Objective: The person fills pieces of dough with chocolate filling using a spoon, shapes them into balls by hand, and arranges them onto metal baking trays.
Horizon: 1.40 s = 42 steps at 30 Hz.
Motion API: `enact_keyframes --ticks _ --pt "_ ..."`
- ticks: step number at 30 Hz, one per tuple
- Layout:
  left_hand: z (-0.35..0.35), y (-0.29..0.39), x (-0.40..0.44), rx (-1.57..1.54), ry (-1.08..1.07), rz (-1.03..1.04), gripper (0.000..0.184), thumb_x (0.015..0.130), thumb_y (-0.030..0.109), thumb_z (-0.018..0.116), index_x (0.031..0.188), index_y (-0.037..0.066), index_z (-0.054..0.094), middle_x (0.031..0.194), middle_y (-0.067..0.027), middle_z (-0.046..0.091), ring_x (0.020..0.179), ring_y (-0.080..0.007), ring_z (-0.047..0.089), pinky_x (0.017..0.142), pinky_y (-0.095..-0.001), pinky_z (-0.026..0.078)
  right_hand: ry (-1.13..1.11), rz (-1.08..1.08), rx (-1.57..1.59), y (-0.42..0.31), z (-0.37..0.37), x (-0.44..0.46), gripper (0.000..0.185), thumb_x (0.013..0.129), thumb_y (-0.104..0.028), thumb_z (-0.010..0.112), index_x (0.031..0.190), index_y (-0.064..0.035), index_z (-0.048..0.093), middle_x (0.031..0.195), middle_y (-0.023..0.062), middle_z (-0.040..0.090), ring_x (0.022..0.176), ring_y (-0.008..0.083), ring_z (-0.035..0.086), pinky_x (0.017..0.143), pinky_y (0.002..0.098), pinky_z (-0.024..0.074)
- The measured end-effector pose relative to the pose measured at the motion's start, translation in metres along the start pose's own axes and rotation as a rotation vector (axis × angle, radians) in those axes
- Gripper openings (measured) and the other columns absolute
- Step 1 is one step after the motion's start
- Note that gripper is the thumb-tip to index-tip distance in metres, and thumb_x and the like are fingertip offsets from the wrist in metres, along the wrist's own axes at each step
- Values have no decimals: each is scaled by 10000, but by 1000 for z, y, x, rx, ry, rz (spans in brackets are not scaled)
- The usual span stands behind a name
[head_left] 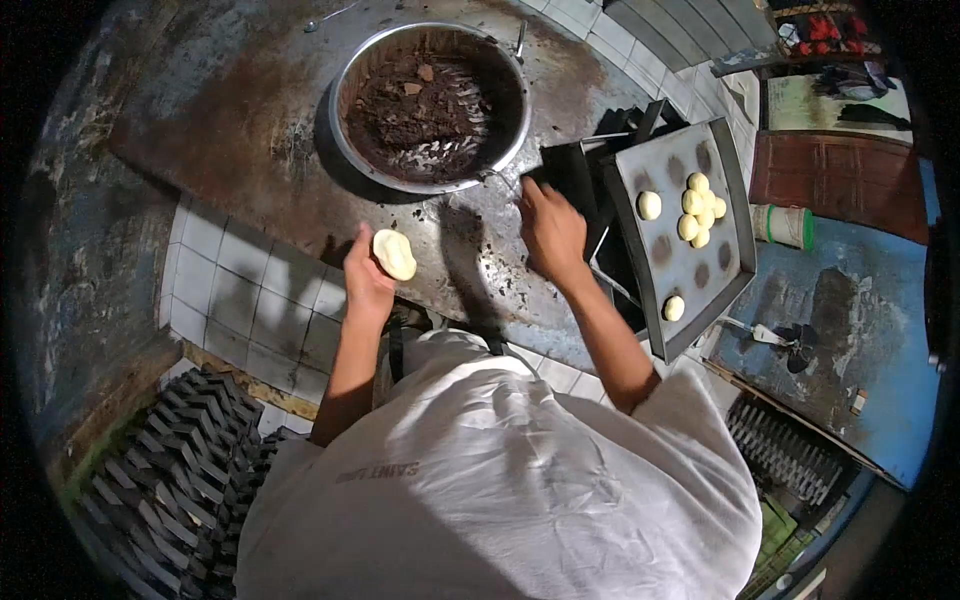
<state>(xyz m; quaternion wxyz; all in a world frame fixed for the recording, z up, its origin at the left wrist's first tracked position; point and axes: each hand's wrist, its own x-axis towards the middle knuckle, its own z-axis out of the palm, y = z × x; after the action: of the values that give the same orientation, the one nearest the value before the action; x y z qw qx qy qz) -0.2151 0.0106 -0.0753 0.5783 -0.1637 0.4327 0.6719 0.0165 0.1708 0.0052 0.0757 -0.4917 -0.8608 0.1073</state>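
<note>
A pale yellow piece of dough, flattened and slightly cupped, lies in my left hand, with the thumb along its edge. My right hand is just outside the lower right rim of a round metal bowl, its fingers curled together; whatever they may hold is hidden. Inside the bowl is a dark brown, crumbly filling with a few bigger lumps on top. To the right of my right hand, a tilted metal baking tray carries several pale dough balls, most of them clustered together.
Dark crumbs are scattered over the worn metal table. More dark trays sit under the baking tray. On the blue surface at the right are a white-handled tool and a green-rimmed container. Stacked dark slats stand at lower left.
</note>
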Motion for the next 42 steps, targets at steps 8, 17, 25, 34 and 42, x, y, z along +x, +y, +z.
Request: enact_keyframes --ticks 8,17,25,34,42 --pt "-43 86 29 -115 34 118 264 981 276 659 1129 59 634 1137 -67 688 1091 -211 646 975 -381 503 -121 -43 -352 5 105 155 251 976 -218 494 967 -142 733 878 157 729 761 339 730 652 477 581" --pt "-58 106 37 -161 75 123 243 971 226 661 1142 55 636 1145 -62 694 1104 -216 650 980 -384 510 -438 -126 -68 22 113 168 246 880 -293 687 864 -48 706 874 194 730 779 370 713 700 457 562" --pt "40 55 30 -147 -227 -44 291 1019 266 618 1217 54 619 1194 -79 684 1143 -224 634 1053 -405 472 -765 115 1115 -14 -14 87 234 917 -163 764 763 -105 598 695 -90 516 664 26 431 591 235 315" --pt "112 -65 -18 -149 -518 -251 298 1059 275 526 1246 50 585 1220 -80 646 1173 -239 589 1086 -428 428 -184 300 1315 49 50 -78 167 869 -74 797 848 -57 632 812 -21 635 772 62 546 720 250 457" --pt "138 -134 -86 -24 -561 -310 431 1053 385 531 1278 18 559 1257 -125 636 1211 -287 591 1084 -473 437 -5 692 1128 164 124 -288 125 950 -137 704 898 -44 637 902 18 649 845 133 587 771 303 473"
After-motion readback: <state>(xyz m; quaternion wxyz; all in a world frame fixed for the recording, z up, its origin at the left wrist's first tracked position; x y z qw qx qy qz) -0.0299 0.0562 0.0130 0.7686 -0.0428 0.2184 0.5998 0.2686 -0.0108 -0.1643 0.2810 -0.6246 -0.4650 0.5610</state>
